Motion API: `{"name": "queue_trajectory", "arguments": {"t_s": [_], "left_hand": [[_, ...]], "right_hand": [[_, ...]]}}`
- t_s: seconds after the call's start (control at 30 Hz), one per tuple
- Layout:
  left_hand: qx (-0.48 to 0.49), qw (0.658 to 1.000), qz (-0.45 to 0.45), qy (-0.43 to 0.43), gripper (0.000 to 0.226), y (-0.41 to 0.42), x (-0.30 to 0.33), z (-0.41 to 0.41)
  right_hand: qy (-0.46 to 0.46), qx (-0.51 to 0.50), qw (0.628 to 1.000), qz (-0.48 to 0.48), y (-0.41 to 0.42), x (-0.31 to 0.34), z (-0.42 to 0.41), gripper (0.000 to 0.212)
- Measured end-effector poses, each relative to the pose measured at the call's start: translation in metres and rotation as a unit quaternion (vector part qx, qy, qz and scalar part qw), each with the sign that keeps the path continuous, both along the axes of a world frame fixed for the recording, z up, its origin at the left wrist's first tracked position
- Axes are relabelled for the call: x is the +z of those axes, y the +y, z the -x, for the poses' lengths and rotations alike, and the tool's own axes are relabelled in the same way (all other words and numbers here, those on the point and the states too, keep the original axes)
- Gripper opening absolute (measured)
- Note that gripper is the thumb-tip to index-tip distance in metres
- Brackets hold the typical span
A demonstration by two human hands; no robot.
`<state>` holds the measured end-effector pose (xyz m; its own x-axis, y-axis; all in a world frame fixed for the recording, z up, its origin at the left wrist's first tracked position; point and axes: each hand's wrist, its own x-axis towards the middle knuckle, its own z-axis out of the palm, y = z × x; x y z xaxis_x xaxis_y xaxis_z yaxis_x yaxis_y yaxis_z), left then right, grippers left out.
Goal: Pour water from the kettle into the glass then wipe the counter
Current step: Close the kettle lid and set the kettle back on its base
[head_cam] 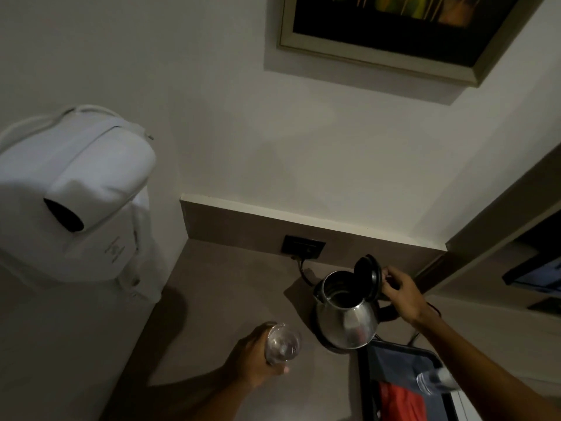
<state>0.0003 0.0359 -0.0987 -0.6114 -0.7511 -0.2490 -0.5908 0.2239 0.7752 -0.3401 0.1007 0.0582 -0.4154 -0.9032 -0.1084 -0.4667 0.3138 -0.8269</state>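
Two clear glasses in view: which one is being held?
The glass left of the kettle, gripped in the left hand above the counter. The other glass lies untouched over the tray at lower right.

The right hand [400, 294] covers the black handle of the shiny steel kettle [346, 317], the dark-framed picture on the wall [394, 25] and the black tray holding a red cloth [364, 387] run off the edges, and the clear bottle [434, 379] beside that cloth is a blur.
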Motion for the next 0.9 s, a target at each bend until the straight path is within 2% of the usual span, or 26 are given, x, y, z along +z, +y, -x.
{"name": "queue_trajectory", "arguments": {"t_s": [0.1, 0.23, 0.27, 0.33, 0.37, 0.57, 0.9], "left_hand": [[-0.003, 1.0, -0.001, 0.001, 0.101, 0.0, -0.004, 0.0], [-0.003, 1.0, -0.003, 0.008, 0.098, -0.001, -0.004, 0.002], [-0.002, 1.0, -0.004, 0.009, 0.098, -0.001, -0.004, 0.003], [-0.001, 1.0, 0.0, 0.009, 0.098, -0.001, -0.004, 0.004], [0.0, 1.0, 0.001, 0.008, 0.098, -0.001, -0.004, 0.004], [0.011, 1.0, -0.012, 0.006, 0.101, 0.003, -0.007, 0.007], [0.038, 0.999, -0.015, 0.013, 0.094, 0.004, -0.007, 0.008]], "right_hand": [[-0.041, -0.017, 0.999, 0.018, 0.004, -0.008, 0.009, 0.018], [-0.08, -0.028, 0.995, 0.047, 0.017, -0.018, 0.017, 0.038], [-0.084, -0.032, 0.995, 0.053, 0.02, -0.02, 0.018, 0.035], [-0.09, -0.041, 0.993, 0.071, 0.024, -0.025, 0.018, 0.013], [-0.092, -0.048, 0.992, 0.078, 0.024, -0.029, 0.019, 0.009], [-0.116, -0.058, 0.987, 0.091, 0.027, -0.048, 0.028, 0.022], [-0.13, -0.048, 0.986, 0.097, 0.038, -0.035, 0.023, 0.02]]}}
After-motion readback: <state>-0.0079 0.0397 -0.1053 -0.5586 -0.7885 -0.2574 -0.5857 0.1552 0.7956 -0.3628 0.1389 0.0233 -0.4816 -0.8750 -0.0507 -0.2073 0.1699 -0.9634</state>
